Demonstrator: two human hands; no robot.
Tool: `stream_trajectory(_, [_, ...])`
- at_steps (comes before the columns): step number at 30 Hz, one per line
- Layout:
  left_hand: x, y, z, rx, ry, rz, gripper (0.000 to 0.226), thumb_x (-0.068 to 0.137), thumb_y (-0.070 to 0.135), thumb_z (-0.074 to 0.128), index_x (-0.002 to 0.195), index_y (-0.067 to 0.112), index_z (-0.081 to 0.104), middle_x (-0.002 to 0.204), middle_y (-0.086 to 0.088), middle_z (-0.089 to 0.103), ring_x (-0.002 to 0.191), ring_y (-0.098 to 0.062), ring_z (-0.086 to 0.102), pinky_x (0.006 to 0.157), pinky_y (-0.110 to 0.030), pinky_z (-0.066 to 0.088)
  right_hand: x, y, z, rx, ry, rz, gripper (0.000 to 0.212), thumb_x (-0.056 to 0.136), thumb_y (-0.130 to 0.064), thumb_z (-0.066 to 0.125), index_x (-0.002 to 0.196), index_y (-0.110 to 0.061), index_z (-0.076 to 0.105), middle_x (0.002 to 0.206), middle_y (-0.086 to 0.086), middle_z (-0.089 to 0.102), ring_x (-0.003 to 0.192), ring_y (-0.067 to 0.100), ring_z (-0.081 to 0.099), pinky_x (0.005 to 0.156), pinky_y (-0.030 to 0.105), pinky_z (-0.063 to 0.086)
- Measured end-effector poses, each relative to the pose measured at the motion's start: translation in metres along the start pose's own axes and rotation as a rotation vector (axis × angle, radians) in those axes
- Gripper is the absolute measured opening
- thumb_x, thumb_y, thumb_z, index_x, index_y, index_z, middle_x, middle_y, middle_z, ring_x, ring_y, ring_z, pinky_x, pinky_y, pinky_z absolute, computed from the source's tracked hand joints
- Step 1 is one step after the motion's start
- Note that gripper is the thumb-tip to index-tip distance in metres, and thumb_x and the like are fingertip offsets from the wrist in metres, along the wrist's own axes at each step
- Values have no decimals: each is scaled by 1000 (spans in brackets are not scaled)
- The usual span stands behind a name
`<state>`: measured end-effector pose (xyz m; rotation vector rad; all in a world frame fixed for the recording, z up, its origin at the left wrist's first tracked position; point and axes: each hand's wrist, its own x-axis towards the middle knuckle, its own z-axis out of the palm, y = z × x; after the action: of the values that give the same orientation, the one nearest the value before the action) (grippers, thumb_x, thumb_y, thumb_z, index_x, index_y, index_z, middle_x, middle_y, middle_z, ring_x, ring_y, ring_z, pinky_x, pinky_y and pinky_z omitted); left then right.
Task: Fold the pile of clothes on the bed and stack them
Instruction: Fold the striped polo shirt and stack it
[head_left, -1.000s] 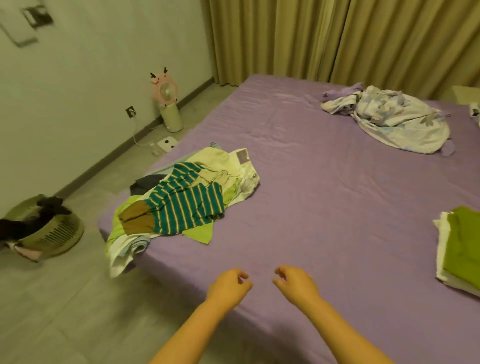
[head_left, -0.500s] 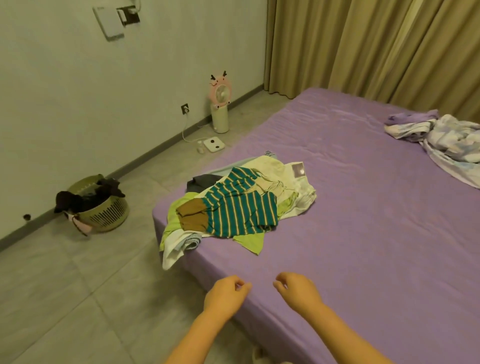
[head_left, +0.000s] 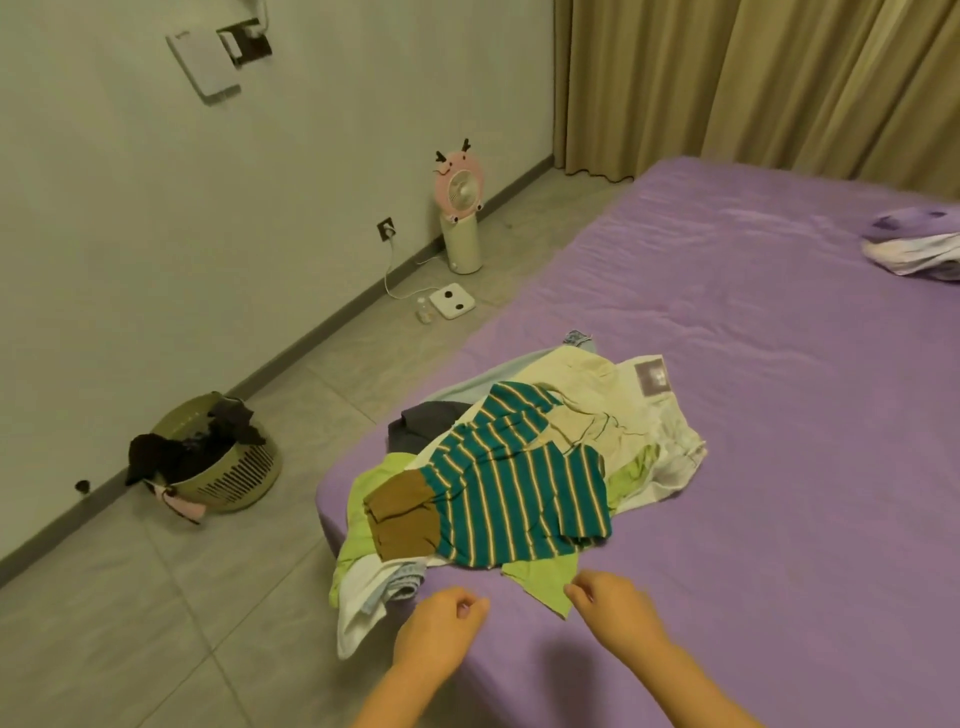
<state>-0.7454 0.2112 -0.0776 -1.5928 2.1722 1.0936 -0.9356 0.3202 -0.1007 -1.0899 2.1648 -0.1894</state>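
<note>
Clothes pile (head_left: 519, 467) just beyond left hand (head_left: 434, 636) and right hand (head_left: 618, 610), both loosely curled, empty.

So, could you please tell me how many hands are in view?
2: the left hand hovers near the bed's corner below the pile of clothes; the right hand is beside the pile's lime-green cloth. Both hold nothing.

**Both hands forward, fingers loosely curled**

Your left hand (head_left: 439, 636) sits at lower centre of the frame, fingers loosely curled, holding nothing. Your right hand (head_left: 618, 608) is just to its right, slightly higher, fingers curled the same way, also holding nothing. Both bare forearms run down to the bottom edge.
</note>
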Motion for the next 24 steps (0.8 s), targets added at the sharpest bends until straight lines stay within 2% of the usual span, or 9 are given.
stream_trajectory(2, [20,9,-6,19,-35,9,22,92,46,49,97,31,63,94,8,66,93,-12,61,87,-27,49,17,2,-10,24,-18,16,26,99,-35,38,84,-18,50,89,1,60,93,23,61,66,28,36])
stream_trajectory(6, [69,37,-24,36,-53,65,17,93,46,50,88,34,60,87,12,63,84,-7,59,78,-26,49,55,10,-28,51,5,80,28,99,-38,37,87,-19,54,97,4,65,93,22,61,66,29,40])
stream_trajectory(9, [115,61,-41,81,-100,121,21,94,47,47,90,32,61,83,11,62,79,-8,58,72,-27,47,85,14,-36,93,-16,143,26,99,-37,37,85,-19,51,88,1,60,92,22,62,67,28,40])
stream_trajectory(11, [149,77,-52,102,-142,172,22,95,46,47,94,30,61,81,12,61,77,-6,57,72,-27,46,103,16,-39,138,-27,204,27,99,-36,38,90,-18,56,94,2,64,93,22,62,71,28,43])
stream_trajectory(14, [205,102,-66,146,-186,248,25,96,44,46,104,27,62,94,10,64,87,-7,59,81,-28,49,129,20,-38,212,-22,305,29,99,-37,38,96,-18,59,99,2,66,91,17,61,75,28,47])
stream_trajectory(17, [266,129,-72,203,-176,370,25,98,37,46,105,22,65,95,8,64,85,-8,58,78,-28,48,161,21,-35,283,-10,380,26,99,-37,40,101,-19,58,101,2,64,92,15,60,76,28,47])
stream_trajectory(19, [304,146,-70,261,-143,459,26,98,32,46,108,18,66,99,3,65,89,-11,58,79,-28,47,184,21,-30,331,18,418,26,98,-36,42,113,-19,56,110,3,62,98,16,58,83,28,48])
stream_trajectory(22, [354,165,-61,438,-64,625,30,99,27,42,115,16,65,116,0,63,107,-16,55,92,-32,44,217,21,-23,373,125,484,46,96,-40,46,136,-18,39,128,3,53,112,19,52,92,30,45])
stream_trajectory(24, [381,172,-53,598,-22,722,35,101,27,37,131,19,54,134,2,52,123,-16,44,103,-32,34,234,20,-19,371,175,557,60,94,-45,48,144,-18,27,134,3,48,117,21,49,92,32,44])
